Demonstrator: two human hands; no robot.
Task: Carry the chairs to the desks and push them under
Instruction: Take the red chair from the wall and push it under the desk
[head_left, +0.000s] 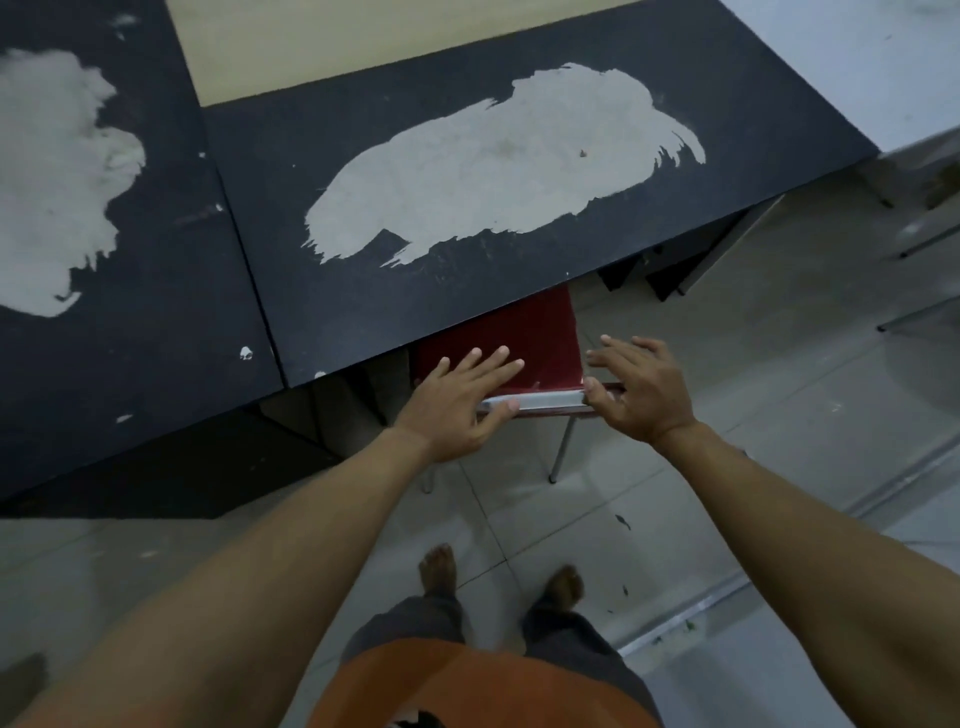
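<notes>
Chair (519, 332) half under desk's (363, 312) near edge. Left hand (457, 402) and right hand (639, 389) at its rail, fingers straight and spread. Tiled floor (727, 441) behind.

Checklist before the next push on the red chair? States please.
1. Left hand on top rail: ok, fingers straight over it.
2. Right hand on rail: ok, thumb touches its right end.
3. Red chair lined up with desk: ok, front is under.
4. Chair fully under: not ok, rail sticks out.
5. Front legs' path: cannot tell, hidden by desk.
6. Feet clear of rear leg: ok.
</notes>
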